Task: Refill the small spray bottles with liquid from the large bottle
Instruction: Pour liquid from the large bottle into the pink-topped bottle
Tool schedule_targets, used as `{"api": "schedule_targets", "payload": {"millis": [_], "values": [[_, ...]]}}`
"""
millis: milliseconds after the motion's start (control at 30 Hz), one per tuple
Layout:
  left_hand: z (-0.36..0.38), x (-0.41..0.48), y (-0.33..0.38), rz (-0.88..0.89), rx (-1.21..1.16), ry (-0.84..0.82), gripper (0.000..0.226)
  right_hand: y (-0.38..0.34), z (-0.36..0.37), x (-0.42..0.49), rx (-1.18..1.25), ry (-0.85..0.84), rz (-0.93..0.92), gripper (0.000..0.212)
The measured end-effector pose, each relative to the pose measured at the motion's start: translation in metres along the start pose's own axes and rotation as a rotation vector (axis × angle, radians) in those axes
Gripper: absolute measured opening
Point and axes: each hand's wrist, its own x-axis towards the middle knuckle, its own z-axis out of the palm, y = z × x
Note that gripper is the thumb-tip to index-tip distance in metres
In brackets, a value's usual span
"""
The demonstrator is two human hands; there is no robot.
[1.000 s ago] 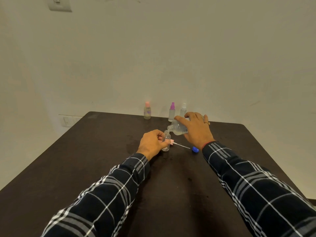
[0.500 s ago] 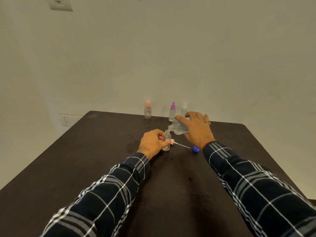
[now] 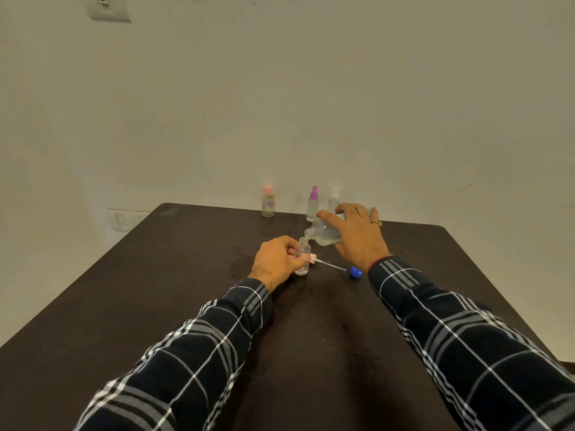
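I am partway through one fill. My left hand has its grip curled round the small open bottle, which stands upright near the middle of the desk. My right hand has its grip wrapped over the large bottle, tipped on its side with the neck just above the small bottle's mouth. The pink spray head and its dip tube lie on the desk just right of the small bottle, and the blue cap lies farther right.

At the far edge stand the peach-topped bottle, the purple-topped bottle and the white-topped bottle, all capped. I judge them either done or waiting, as their levels are too small to read. I cannot make out a stream, and my fingers hide much of the small bottle's level.
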Motion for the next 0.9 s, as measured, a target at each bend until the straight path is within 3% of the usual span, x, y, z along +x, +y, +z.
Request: {"api": "schedule_targets", "payload": {"millis": [900], "values": [[-0.0007,-0.0009,0.0019,-0.006,0.026,-0.01,0.023,0.0002,0.002,0.0007,-0.024,0.019,-0.003,0.072]]}}
